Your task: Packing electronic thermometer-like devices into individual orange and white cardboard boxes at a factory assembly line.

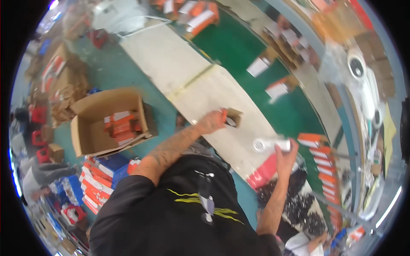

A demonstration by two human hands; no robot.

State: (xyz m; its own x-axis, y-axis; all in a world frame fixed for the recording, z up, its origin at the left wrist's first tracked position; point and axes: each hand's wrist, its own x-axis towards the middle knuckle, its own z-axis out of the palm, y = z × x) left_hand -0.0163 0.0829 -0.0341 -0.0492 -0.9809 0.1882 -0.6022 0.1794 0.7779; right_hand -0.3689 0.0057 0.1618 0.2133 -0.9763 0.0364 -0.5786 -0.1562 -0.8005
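We see the left hand (210, 121) curled shut around a small open brown cardboard box (233, 117), holding it just above the pale, smooth tabletop (171, 59); an orange edge shows at the fingers, though blur hides what it belongs to. The right hand (285, 154) is raised, fingers wrapped around a white cylindrical part (269, 144) with a round end facing left, near the table's lower edge. Beside the table runs a flat green belt (239, 47) carrying white-and-orange packs (277, 89). More orange packs (322, 170) lie stacked in a row to the right. On the floor at left, a large corrugated carton (96, 113) stands open, flaps out, partly filled with orange-and-white boxes (121, 126).
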